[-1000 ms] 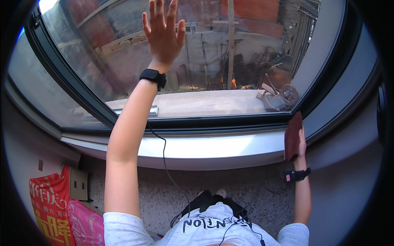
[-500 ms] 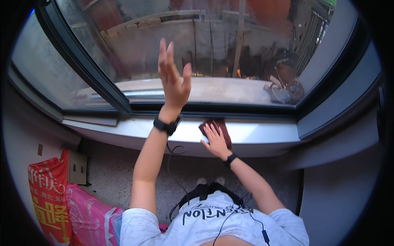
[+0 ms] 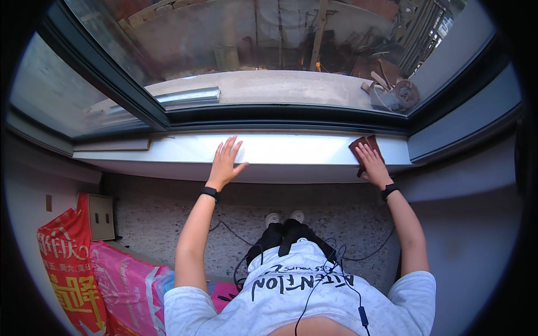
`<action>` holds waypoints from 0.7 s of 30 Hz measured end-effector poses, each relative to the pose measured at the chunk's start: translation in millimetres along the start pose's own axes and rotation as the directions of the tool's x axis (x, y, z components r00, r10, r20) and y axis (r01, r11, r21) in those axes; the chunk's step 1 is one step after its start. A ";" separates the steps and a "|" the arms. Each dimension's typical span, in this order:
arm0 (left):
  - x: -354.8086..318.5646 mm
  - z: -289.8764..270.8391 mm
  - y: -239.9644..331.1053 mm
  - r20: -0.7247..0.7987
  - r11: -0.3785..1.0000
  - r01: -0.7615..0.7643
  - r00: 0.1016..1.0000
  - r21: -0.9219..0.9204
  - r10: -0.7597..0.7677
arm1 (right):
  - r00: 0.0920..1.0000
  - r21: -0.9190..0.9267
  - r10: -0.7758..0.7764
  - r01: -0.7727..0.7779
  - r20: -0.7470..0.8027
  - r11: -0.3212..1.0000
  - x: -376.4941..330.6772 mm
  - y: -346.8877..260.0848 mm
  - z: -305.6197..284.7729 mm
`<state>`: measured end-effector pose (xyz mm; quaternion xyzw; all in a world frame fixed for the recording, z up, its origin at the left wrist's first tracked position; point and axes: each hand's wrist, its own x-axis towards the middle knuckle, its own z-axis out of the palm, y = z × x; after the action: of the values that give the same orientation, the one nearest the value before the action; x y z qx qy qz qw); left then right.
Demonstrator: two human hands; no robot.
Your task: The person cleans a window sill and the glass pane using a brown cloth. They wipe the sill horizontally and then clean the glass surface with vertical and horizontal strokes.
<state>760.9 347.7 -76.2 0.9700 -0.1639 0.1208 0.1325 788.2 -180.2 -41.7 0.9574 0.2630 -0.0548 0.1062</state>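
A brown cloth (image 3: 377, 144) lies under my right hand (image 3: 371, 162) on the right part of the white windowsill (image 3: 291, 148). The fingers of that hand are stretched flat over the cloth, pressing it to the sill, and part of the cloth hangs over the front edge. My left hand (image 3: 226, 162) rests at the sill's front edge, left of the middle, fingers spread and holding nothing. Each wrist has a black band. Behind the sill runs the dark window frame (image 3: 280, 119).
A flat board (image 3: 112, 145) lies at the sill's left end. Red and pink plastic bags (image 3: 131, 285) and a beige box (image 3: 102, 218) stand at the lower left. Black cables (image 3: 364, 257) hang around my body. Beyond the glass are metal strips and a coil (image 3: 404, 95).
My right hand has slid the cloth rightward along the sill. My left hand has come down from in front of the glass to the sill. The view has shifted too.
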 end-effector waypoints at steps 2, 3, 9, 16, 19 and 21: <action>17.6 9.0 -10.5 -0.101 0.991 0.048 0.993 -0.125 -0.061 | 0.999 -0.096 -0.027 0.023 -0.040 0.995 0.1 14.4 6.1; 20.1 16.0 -12.9 -0.116 0.991 0.096 0.987 -0.094 -0.107 | 0.996 -0.084 -0.043 0.036 -0.082 0.996 2.3 15.4 8.3; 20.5 29.4 -11.0 -0.311 0.990 0.141 0.942 0.013 -0.130 | 0.975 0.090 0.095 -0.079 -0.199 0.993 12.8 -32.5 14.3; 19.1 29.4 -13.7 -0.337 0.994 0.100 0.938 0.039 -0.081 | 0.922 0.327 -0.092 0.225 -0.376 0.918 123.4 -230.4 -42.7; 19.5 27.2 -13.1 -0.340 0.995 0.101 0.936 0.005 -0.093 | 0.865 0.288 -0.177 0.340 -0.470 0.895 159.2 -295.6 -53.0; 21.7 25.1 -14.2 -0.328 0.993 0.119 0.937 -0.019 -0.118 | 0.863 0.252 -0.165 0.315 -0.478 0.915 168.9 -314.6 -50.0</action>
<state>790.6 347.0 -96.7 0.9445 -0.0808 0.2728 0.1643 773.1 178.5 -75.2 0.9074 0.3863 0.1117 -0.1222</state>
